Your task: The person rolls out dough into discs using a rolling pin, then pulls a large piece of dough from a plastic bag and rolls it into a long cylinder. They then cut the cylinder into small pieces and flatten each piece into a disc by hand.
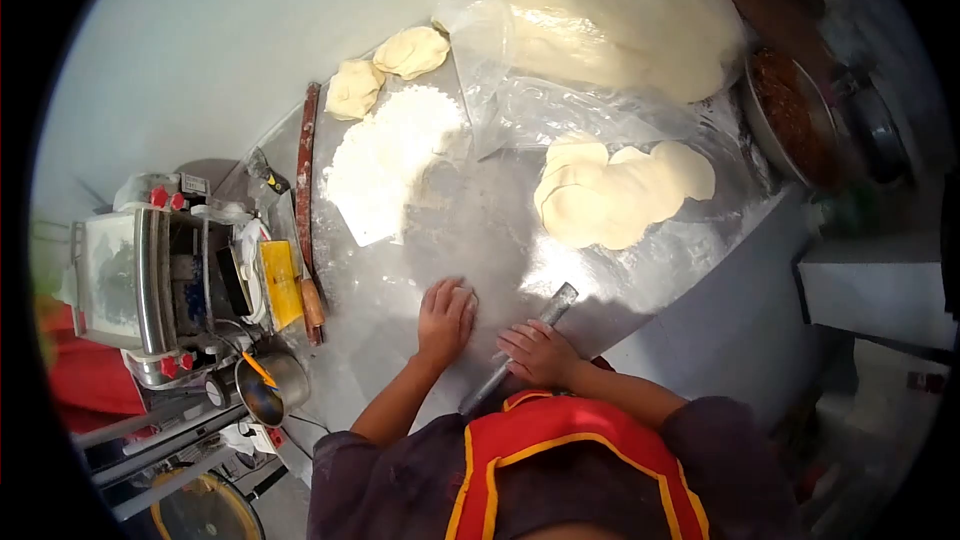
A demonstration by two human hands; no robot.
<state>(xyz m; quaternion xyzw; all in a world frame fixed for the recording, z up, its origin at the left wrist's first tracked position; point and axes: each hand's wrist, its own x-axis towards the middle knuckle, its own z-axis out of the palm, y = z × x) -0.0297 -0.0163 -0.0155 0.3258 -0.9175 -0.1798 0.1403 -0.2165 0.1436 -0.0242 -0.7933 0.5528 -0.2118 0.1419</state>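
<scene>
Hands: the left hand (443, 312) is pressing flat, fingers together, on a small dough piece (466, 298); the right hand (537, 352) is lying over a metal rolling pin (518, 349), its grip impossible to tell.
Table: a floured steel table (470, 230) is carrying everything.
Dough mass: a large dough mound (620, 15) is sitting in clear plastic at the far edge.
Flour: a flour pile (385, 155) is lying well beyond the left hand.
Rolled discs: a stack of flattened dough rounds (615, 195) is resting beyond the right hand.
Small pieces: two dough lumps (385, 68) are sitting just beside the flour.
</scene>
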